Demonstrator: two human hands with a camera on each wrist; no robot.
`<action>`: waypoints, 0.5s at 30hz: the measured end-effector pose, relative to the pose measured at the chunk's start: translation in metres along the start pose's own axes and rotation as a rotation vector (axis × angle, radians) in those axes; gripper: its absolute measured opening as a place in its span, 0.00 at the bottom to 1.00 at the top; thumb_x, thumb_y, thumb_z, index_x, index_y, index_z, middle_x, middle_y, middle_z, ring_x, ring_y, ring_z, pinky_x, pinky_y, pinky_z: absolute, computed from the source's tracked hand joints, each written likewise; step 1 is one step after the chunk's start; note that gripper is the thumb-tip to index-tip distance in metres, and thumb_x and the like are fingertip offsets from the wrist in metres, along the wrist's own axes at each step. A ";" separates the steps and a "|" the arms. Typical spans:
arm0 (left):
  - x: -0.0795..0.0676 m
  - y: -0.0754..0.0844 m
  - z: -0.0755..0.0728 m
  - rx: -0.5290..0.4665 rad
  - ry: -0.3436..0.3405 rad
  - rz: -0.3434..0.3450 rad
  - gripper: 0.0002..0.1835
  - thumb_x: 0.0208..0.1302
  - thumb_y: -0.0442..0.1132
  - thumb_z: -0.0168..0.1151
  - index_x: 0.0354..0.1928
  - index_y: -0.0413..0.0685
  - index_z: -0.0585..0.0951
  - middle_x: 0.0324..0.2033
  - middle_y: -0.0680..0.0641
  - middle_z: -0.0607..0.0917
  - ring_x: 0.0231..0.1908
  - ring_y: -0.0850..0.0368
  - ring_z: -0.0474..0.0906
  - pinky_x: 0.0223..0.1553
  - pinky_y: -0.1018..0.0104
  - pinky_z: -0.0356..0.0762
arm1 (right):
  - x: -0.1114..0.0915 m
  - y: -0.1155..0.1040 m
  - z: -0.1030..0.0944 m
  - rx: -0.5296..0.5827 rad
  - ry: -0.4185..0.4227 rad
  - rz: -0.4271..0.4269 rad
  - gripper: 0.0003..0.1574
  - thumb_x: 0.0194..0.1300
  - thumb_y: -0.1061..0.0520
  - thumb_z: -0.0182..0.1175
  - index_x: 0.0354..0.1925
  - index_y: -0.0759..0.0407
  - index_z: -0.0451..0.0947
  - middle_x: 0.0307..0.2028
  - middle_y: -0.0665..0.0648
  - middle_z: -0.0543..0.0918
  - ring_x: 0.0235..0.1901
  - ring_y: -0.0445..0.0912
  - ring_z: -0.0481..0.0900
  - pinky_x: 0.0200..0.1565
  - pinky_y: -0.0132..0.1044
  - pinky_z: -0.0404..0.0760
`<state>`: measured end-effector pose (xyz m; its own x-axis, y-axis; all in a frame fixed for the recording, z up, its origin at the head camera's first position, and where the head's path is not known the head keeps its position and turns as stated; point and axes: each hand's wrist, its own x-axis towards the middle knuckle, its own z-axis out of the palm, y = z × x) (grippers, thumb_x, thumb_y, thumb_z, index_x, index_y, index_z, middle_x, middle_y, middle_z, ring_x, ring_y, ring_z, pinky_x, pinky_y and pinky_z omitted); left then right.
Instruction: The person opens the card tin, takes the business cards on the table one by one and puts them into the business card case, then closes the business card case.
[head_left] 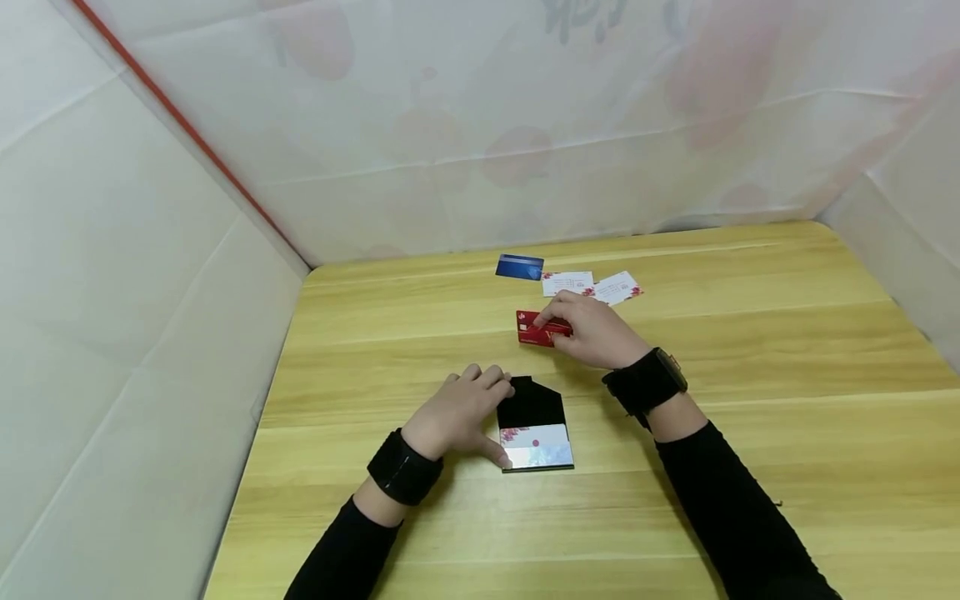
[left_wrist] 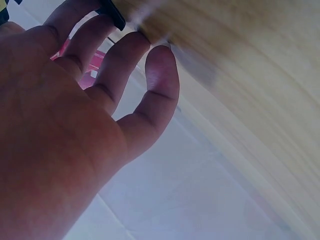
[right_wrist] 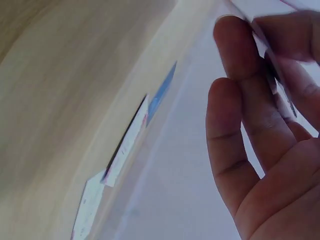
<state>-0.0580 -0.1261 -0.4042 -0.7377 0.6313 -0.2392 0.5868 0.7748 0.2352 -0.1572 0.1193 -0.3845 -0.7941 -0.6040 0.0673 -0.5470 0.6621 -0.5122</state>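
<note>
A black card holder (head_left: 530, 407) lies on the table with its flap folded back, a white card with pink flowers (head_left: 536, 446) in its front. My left hand (head_left: 465, 414) holds the holder's left side, the thumb at its lower corner and the fingers by the flap. In the left wrist view, a dark corner of the holder (left_wrist: 114, 15) shows at curled fingertips. Beyond it, my right hand (head_left: 596, 329) pinches a red bank card (head_left: 534, 332) by its right part. The right wrist view shows this card edge-on (right_wrist: 280, 75) between thumb and fingers.
Farther back lie a blue card (head_left: 520, 267) and two white flowered cards, one in the middle (head_left: 566, 282) and one at the right (head_left: 619, 287). White cloth walls (head_left: 450, 167) border the wooden table (head_left: 787, 333) at the back and sides.
</note>
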 end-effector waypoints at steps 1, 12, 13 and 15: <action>0.000 0.000 0.000 -0.002 -0.001 -0.001 0.54 0.36 0.76 0.71 0.65 0.55 0.73 0.63 0.53 0.71 0.55 0.52 0.68 0.53 0.49 0.73 | 0.000 0.000 -0.001 -0.001 0.004 -0.009 0.14 0.62 0.64 0.60 0.46 0.56 0.85 0.42 0.51 0.81 0.36 0.45 0.76 0.40 0.40 0.76; -0.002 -0.001 -0.001 -0.016 -0.002 -0.001 0.53 0.36 0.75 0.72 0.64 0.55 0.74 0.63 0.53 0.71 0.55 0.52 0.67 0.52 0.51 0.73 | -0.001 -0.006 -0.007 0.060 -0.014 -0.036 0.16 0.65 0.64 0.57 0.50 0.55 0.80 0.40 0.51 0.85 0.38 0.45 0.79 0.42 0.41 0.79; -0.002 -0.001 -0.001 -0.017 -0.002 -0.001 0.53 0.36 0.75 0.72 0.64 0.55 0.74 0.62 0.53 0.71 0.55 0.52 0.67 0.52 0.51 0.73 | -0.001 -0.007 -0.008 0.061 -0.024 -0.030 0.17 0.65 0.64 0.57 0.52 0.55 0.80 0.39 0.52 0.85 0.37 0.45 0.79 0.41 0.41 0.79; -0.001 -0.001 -0.002 -0.018 -0.002 -0.001 0.53 0.36 0.75 0.72 0.64 0.55 0.74 0.62 0.53 0.71 0.54 0.53 0.67 0.52 0.52 0.73 | -0.002 -0.010 -0.009 0.056 -0.040 -0.022 0.19 0.64 0.64 0.56 0.53 0.55 0.80 0.39 0.51 0.84 0.37 0.45 0.78 0.41 0.40 0.79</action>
<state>-0.0581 -0.1275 -0.4023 -0.7376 0.6304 -0.2418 0.5798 0.7749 0.2516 -0.1525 0.1177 -0.3714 -0.7703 -0.6361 0.0452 -0.5474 0.6232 -0.5585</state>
